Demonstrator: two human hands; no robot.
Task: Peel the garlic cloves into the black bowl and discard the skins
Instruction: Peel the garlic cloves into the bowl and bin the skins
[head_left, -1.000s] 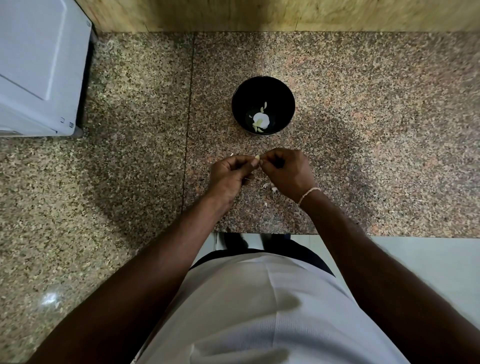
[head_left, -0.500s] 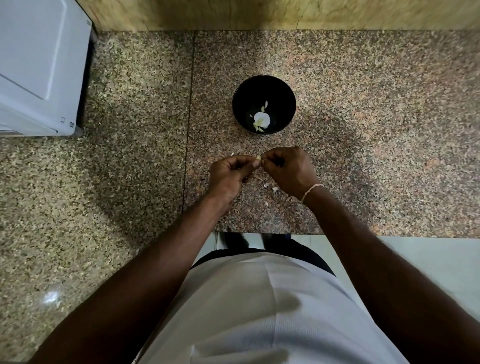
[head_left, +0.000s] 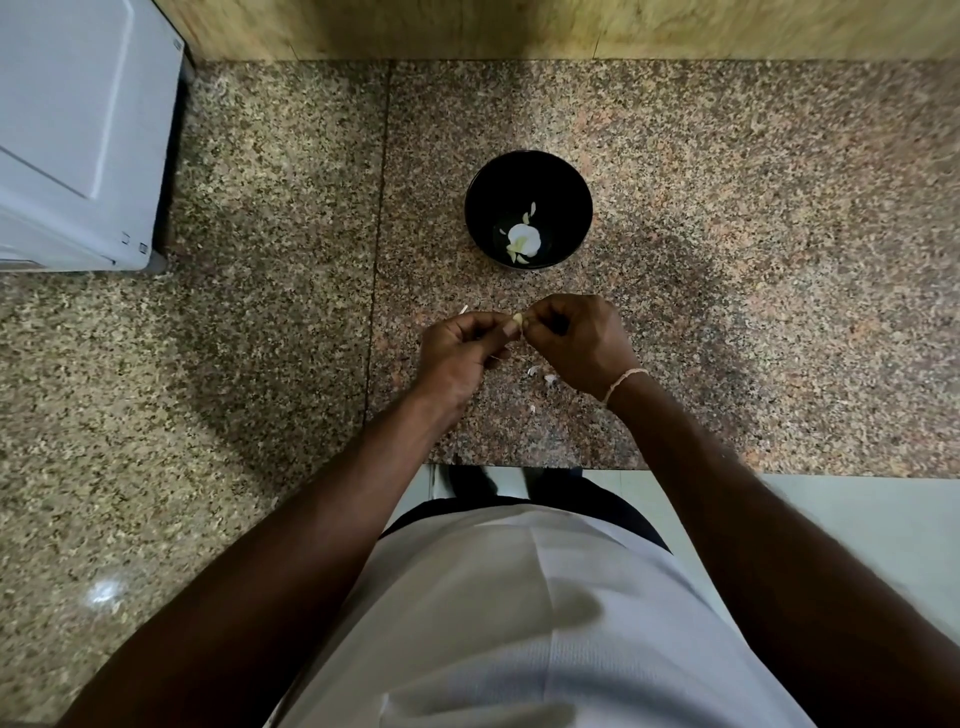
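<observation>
A small pale garlic clove (head_left: 518, 319) is pinched between the fingertips of my left hand (head_left: 460, 351) and my right hand (head_left: 579, 343), just above the granite counter. Both hands have their fingers curled around it, and most of the clove is hidden by them. The black bowl (head_left: 566, 192) stands a short way beyond my hands and holds white garlic (head_left: 523, 240) with a few loose skin flakes. Small bits of skin (head_left: 543, 375) lie on the counter below my right hand.
A white appliance (head_left: 78, 130) stands at the far left on the granite counter (head_left: 779, 260). A wooden wall panel (head_left: 519, 26) runs along the back. The counter's front edge (head_left: 779, 474) is near my body.
My hands have stayed together on the clove with only slight finger movement. The bowl has not moved.
</observation>
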